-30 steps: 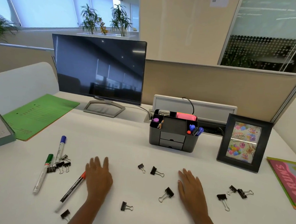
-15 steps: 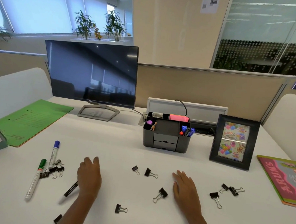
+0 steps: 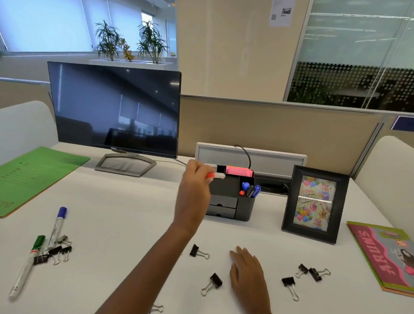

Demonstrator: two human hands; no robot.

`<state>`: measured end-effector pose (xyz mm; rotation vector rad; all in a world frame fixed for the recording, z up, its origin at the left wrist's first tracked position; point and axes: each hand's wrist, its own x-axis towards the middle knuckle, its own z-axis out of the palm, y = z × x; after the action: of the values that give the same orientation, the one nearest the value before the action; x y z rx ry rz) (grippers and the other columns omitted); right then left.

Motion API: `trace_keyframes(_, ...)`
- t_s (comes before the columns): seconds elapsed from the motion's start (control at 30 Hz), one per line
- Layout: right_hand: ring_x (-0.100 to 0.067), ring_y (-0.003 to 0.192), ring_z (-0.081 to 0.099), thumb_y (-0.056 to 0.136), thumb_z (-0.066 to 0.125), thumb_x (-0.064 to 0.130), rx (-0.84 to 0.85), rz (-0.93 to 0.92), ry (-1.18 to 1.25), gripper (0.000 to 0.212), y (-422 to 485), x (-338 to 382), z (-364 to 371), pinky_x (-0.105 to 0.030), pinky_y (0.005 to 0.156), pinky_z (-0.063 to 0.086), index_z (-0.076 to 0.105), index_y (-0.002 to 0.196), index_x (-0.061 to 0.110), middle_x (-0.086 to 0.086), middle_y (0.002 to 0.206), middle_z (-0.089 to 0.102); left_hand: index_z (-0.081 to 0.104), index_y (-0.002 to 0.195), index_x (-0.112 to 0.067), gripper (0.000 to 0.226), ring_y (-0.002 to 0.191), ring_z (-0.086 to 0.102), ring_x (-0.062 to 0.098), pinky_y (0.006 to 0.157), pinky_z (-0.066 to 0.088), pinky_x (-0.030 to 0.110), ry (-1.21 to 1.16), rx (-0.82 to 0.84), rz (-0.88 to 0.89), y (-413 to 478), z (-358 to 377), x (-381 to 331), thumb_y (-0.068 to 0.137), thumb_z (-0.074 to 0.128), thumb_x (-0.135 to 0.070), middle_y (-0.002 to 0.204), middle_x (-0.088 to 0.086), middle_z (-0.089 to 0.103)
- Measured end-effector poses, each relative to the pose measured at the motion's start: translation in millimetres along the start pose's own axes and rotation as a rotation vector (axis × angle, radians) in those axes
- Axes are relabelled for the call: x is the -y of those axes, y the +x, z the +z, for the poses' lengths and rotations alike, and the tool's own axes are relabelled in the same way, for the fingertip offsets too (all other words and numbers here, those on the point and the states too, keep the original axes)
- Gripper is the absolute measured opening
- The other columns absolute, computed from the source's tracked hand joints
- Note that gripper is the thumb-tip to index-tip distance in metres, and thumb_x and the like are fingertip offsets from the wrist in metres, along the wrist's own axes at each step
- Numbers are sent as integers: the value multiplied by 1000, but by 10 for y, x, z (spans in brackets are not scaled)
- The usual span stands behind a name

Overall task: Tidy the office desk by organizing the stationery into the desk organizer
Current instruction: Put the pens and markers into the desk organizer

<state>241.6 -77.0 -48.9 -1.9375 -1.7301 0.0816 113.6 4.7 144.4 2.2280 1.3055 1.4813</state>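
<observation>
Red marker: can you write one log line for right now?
left hand: holds red-capped marker pen above dark grey plastic desk organizer | right hand: flat on white desk

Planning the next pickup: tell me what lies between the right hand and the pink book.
Three black binder clips lie between the right hand and the pink book, in the head view.

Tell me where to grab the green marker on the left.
Pinch the green marker on its white barrel, below mid-length, coming down from above and gripping across it. It lies flat on the desk, and clips crowd its capped end, so the lower barrel is free.
</observation>
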Motion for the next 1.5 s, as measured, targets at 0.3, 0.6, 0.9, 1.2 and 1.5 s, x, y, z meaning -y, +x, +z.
trace_keyframes(0.3,-12,79,72,35,93,20,-89,-43,-119,47,79,23,-52,-27,69,56,75,78,20,3,87,75,60,112,3,23,93,60,24,85,51,27,-4,135,9,234,782,21,93,48,0,108,16,56)
trace_keyframes(0.6,-11,80,71,33,93,21,-108,-51,-123,46,76,-24,-8,-28,66,56,76,76,20,5,88,75,56,115,-3,26,101,58,24,78,40,17,-53,250,-143,388,1217,122,94,40,-1,116,14,60)
trace_keyframes(0.9,-10,82,71,36,92,22,-168,-53,-145,45,77,-18,-10,-28,67,56,75,77,21,6,89,75,60,106,-2,22,91,60,24,76,47,29,-109,365,-286,341,1529,243,96,41,-9,103,15,64)
trace_keyframes(1.2,-12,83,71,39,92,17,-184,-19,-144,44,84,-16,-6,-30,67,56,75,80,20,4,90,75,40,137,-13,39,140,30,17,110,27,21,20,382,-51,-91,1256,387,99,37,-20,147,5,39)
trace_keyframes(1.5,-24,87,71,43,88,1,-195,-44,-97,45,54,-40,11,-28,88,44,75,85,11,-8,94,74,70,99,-3,34,104,64,35,80,55,41,262,158,54,-600,356,853,67,73,10,106,17,69)
